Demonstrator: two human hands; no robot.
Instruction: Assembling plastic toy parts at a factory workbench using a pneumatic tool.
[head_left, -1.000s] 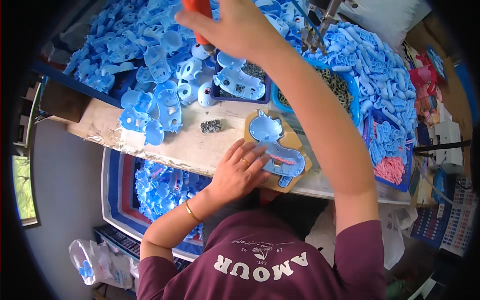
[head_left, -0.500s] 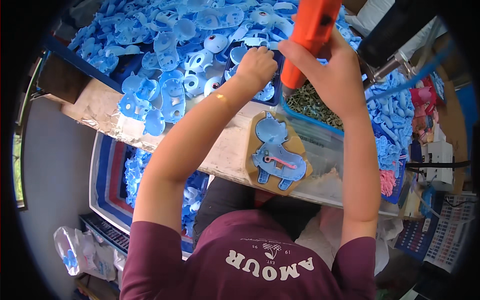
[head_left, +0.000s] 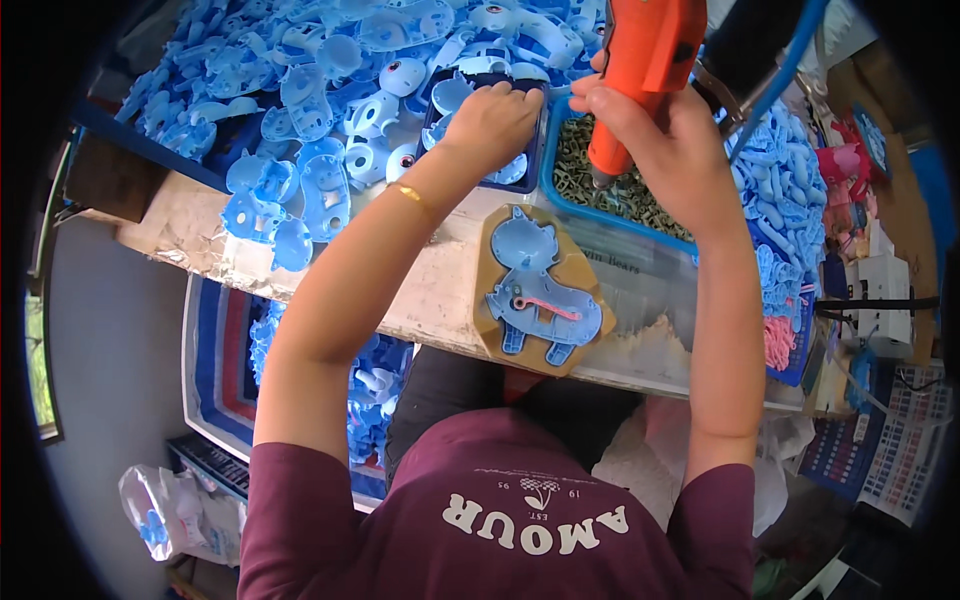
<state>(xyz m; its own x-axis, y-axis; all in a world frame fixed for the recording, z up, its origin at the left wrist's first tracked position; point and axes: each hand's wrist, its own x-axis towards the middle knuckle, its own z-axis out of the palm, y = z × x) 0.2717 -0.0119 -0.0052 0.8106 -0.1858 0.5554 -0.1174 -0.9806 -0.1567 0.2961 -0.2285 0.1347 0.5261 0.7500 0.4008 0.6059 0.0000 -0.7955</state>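
Note:
My left hand (head_left: 492,128) reaches into a dark blue tray (head_left: 541,150) of light blue plastic parts. Its fingers curl downward, with the tips hidden, so what they pinch does not show. In my right hand (head_left: 680,150) is an orange power screwdriver (head_left: 640,75), pointing down. Its metal tip is over a blue-rimmed container (head_left: 553,190) of small grey-green pieces. Nearer me, a tan many-sided block (head_left: 487,300) cradles a light blue animal-shaped toy half-shell (head_left: 524,243). A pink strip with a ring end (head_left: 548,307) lies across the shell's body.
Blue shell parts (head_left: 250,75) are heaped across the far left. More blue pieces (head_left: 785,190) and pink ones (head_left: 778,343) fill containers at right. A dark cylinder and a blue hose (head_left: 775,80) hang near my right hand. Below the table's edge stands a striped bin (head_left: 215,350).
The screwdriver and my right hand shift slightly right, and the tip is now above the small pieces. My left hand stays at the dark tray. The whole view has shifted a little.

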